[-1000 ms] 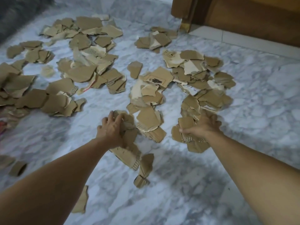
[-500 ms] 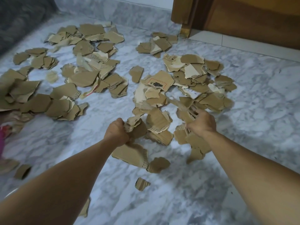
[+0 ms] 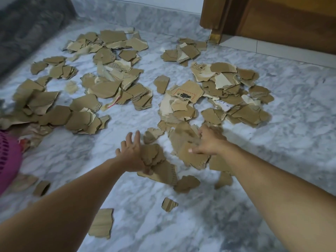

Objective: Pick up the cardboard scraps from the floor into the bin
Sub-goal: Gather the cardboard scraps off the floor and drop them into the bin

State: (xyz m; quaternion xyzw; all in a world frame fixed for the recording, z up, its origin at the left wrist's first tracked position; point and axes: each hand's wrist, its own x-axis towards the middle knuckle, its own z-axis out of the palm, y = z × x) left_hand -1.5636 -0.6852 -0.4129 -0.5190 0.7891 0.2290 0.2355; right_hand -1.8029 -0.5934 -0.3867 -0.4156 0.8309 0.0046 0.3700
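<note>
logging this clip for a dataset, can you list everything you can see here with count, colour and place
cardboard scraps: too many to count, brown with some pale faces, scattered in heaps over the floor, a few loose ones near the arms
printed scrap: one, brown with red dashed box and black print, middle of the heaps
bin: one, pink, perforated, left edge, only partly in view
floor: white-grey marble
wooden door: one, brown, top right
dark fabric: grey, top left corner
left hand: fingers spread, thumb on a bunch of scraps
right hand: gripping a bunch of scraps, blurred
</note>
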